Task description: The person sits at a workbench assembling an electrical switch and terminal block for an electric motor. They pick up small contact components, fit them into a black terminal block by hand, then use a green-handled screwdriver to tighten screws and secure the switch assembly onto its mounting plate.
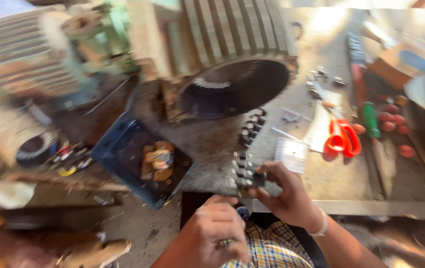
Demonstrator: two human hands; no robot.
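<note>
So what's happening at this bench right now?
A person at a cluttered workbench holds a small black terminal block in the right hand, while the left hand is closed just below it. An open motor housing, a blue tray and orange-handled scissors lie nearby. The picture is blurred.

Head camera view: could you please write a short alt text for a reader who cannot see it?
A person's right hand holds a small black terminal block at a workbench edge, the left hand just below it. Behind lie a large ribbed motor housing, red-handled scissors and a blue tray; the picture is blurred.
</note>
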